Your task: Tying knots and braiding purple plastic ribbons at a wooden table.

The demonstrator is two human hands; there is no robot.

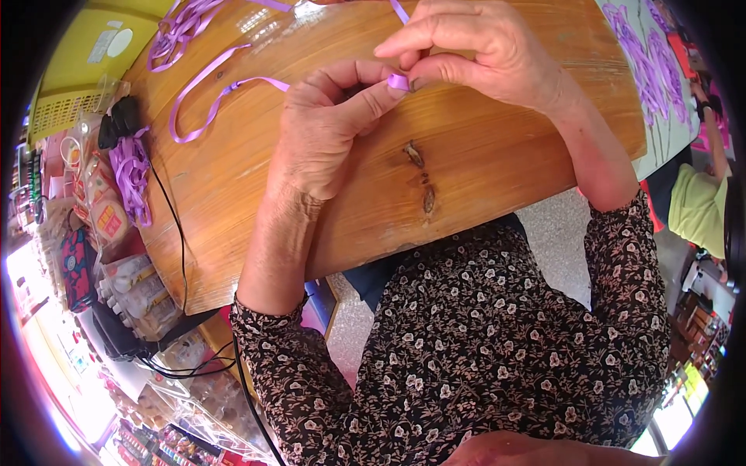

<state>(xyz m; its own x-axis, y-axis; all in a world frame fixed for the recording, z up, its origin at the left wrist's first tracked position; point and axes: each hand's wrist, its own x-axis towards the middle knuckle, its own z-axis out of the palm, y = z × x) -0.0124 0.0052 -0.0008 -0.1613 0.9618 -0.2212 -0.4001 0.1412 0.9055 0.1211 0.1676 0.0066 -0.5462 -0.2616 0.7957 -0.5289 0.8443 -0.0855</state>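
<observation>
between the two thumbs, over the middle of the wooden table (482, 155), sits a small fold of purple ribbon (398, 81), pinched from both sides. the left hand (326, 132) is closed narrow on it, thumb tip pressed against the fold and the forefinger curled over from above. the right hand (482, 50) comes in from the other side, its thumb and forefinger also nipped shut on the same fold, with the other fingers bent loosely above. from the pinch one length of ribbon runs up past the right hand toward the top edge, and another trails left across the wood in a long loop (210, 101) that lies flat on the table. further up at the table's far left corner a loose heap of ribbon (183, 27) is piled. a dark knot (423, 179) marks the wood just below the hands. both forearms come out of dark flowered sleeves (497, 349). off the table's left edge lie another bunch of purple ribbon (130, 175), a black cable (177, 241) and a yellow basket (78, 70). on the right, a cloth with purple pattern (653, 70) lies beyond the table's edge.
</observation>
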